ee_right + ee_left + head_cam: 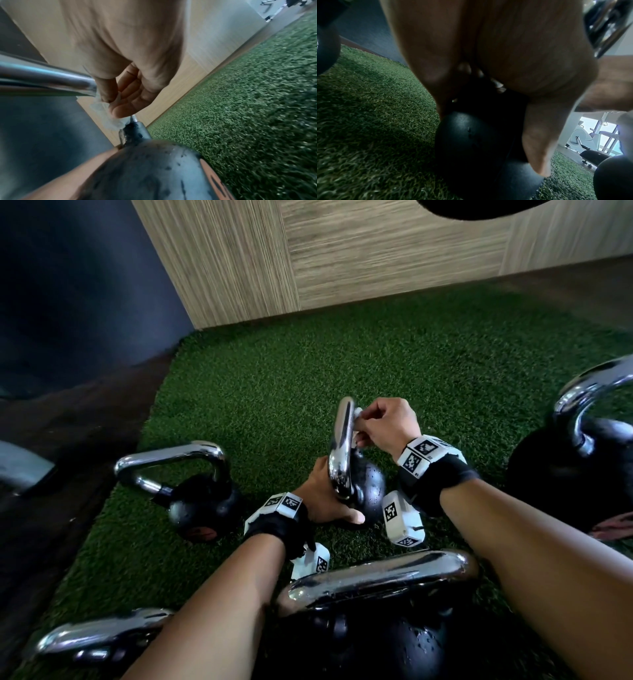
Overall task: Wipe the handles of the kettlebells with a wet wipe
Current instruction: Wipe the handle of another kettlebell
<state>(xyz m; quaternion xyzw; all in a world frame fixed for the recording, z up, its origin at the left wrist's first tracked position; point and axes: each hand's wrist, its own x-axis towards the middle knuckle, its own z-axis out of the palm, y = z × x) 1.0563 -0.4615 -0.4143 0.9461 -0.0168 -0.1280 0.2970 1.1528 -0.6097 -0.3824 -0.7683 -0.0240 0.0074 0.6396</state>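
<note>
Right hand (387, 424) pinches wet wipe (106, 115) against handle (344, 440).

Left hand (496, 56) grips black kettlebell (471, 142) on turf (368, 121).

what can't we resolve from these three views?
- Left hand fingers on the middle kettlebell: hidden behind its ball in the head view, blurred by the palm in the left wrist view.
- Wet wipe contact with the chrome handle: covered by the right hand.
- Orange marking: cut off by the right wrist frame edge.
- Near kettlebell: partly behind the forearms.
</note>
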